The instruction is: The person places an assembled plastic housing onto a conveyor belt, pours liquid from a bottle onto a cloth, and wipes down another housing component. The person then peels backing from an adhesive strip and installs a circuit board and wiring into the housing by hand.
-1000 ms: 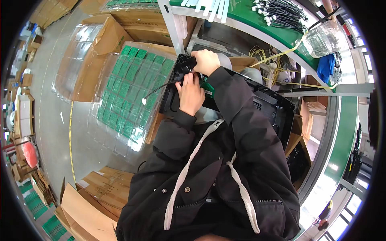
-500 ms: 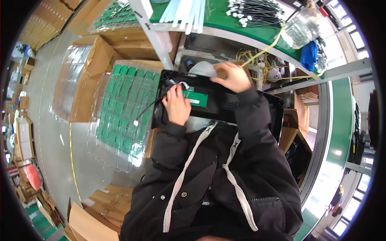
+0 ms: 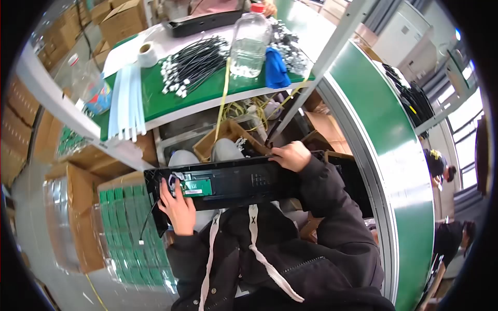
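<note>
A long black plastic panel [image 3: 233, 182] lies across my lap, its inner side facing up. Near its left end sits a green circuit board [image 3: 199, 187] with a white label. My left hand [image 3: 179, 210] rests on that end, fingers spread over the dark and white wires beside the board. A thin black cable [image 3: 144, 224] with a white plug hangs over the panel's left edge. My right hand [image 3: 293, 156] is closed at the panel's far rim, thumb and forefinger pinched there. Whether anything small is between those fingertips is not clear.
A green bench [image 3: 155, 103] ahead carries black cables [image 3: 194, 62], pale blue strips [image 3: 124, 101], a clear bottle [image 3: 250, 46] and a blue cloth [image 3: 276, 68]. Below it is an open carton [image 3: 207, 144]. Trays of green boards [image 3: 129, 233] stand left; a bench post [image 3: 321, 52] rises right.
My view has turned, showing more of the bench. My right hand has come down from above the panel to its far rim. The left hand stays by the board, fingers more spread.
</note>
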The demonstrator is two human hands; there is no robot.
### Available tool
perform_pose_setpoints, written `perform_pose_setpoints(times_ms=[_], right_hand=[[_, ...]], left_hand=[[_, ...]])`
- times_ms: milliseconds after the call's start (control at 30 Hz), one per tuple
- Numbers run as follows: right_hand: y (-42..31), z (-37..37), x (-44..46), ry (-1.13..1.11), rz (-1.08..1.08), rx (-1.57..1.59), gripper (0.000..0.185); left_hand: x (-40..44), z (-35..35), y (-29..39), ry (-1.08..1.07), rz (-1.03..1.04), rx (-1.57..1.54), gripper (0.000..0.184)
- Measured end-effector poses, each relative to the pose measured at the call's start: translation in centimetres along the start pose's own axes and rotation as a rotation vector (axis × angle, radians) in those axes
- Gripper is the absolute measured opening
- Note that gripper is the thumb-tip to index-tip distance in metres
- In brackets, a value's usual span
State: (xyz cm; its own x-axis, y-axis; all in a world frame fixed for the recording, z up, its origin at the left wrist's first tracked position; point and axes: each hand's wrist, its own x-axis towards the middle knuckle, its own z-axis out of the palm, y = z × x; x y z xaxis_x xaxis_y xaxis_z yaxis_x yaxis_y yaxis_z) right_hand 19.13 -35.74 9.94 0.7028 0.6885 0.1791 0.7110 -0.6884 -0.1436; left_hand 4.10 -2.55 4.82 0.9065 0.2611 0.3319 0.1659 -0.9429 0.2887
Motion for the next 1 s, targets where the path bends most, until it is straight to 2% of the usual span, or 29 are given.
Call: perform_pose_setpoints(times_ms=[100,200,233,267,300,333,367,400,433,567,700,767,833,867,900,1000], right_hand=[[0.7,-5.1,-4.3,0.269,0.194,-0.011,0.016],[0.5,-11.8,-8.0,0.615,0.486,-0.062,0.012],[1.0,-13.6,-9.9,0.665,0.593,-0.182,0.011],[1.6,-14.8,-11.4,0.826,0.715,-0.258,0.013],[2.3,-15.8,-12.8,1.009,0.719,-0.243,0.016],[3.0,-17.1,-14.2,1.064,0.802,-0.34,0.021],[3.8,-18.4,-15.4,1.103,0.976,-0.349,0.028],[5.1,-19.2,-16.7,1.139,0.998,-0.405,0.034],[6.0,-20.2,-17.8,1.124,1.061,-0.378,0.038],[11.9,-21.6,-23.7,1.043,1.049,-0.344,0.039],[19.2,-21.3,-28.3,0.76,1.347,-0.438,0.04],[26.0,-19.5,-32.3,0.631,1.424,-0.552,0.034],[31.6,-18.5,-34.8,0.554,1.571,-0.414,0.031],[33.6,-17.9,-35.1,0.553,1.571,-0.523,0.031],[34.6,-17.6,-34.8,0.549,1.575,-0.632,0.031],[37.0,-18.5,-33.7,0.373,1.7,-0.515,0.037]], left_hand=[[0.5,-5.4,6.7,0.065,0.289,-0.048,0.058],[-0.6,-6.1,9.9,0.289,0.639,-0.193,0.052],[-0.6,-6.0,10.3,0.356,0.737,-0.218,0.051],[-0.6,-5.9,10.4,0.329,0.727,-0.245,0.051],[-0.5,-5.7,10.5,0.302,0.714,-0.27,0.051],[-0.3,-5.6,10.6,0.275,0.701,-0.294,0.05],[-0.1,-5.5,10.5,0.237,0.66,-0.297,0.05],[0.1,-5.5,10.4,0.198,0.616,-0.301,0.05],[0.3,-5.5,10.2,0.159,0.57,-0.305,0.05],[0.8,-4.9,9.0,0.098,0.477,-0.324,0.049],[1.4,-4.5,7.7,0.064,0.427,-0.296,0.051],[1.7,-4.1,7.0,0.061,0.415,-0.275,0.052],[1.9,-3.8,6.6,0.05,0.397,-0.266,0.052],[2.0,-3.7,6.6,0.046,0.392,-0.257,0.052],[2.0,-3.6,6.5,0.041,0.384,-0.253,0.052],[2.1,-3.0,6.4,0.017,0.372,-0.249,0.052]])
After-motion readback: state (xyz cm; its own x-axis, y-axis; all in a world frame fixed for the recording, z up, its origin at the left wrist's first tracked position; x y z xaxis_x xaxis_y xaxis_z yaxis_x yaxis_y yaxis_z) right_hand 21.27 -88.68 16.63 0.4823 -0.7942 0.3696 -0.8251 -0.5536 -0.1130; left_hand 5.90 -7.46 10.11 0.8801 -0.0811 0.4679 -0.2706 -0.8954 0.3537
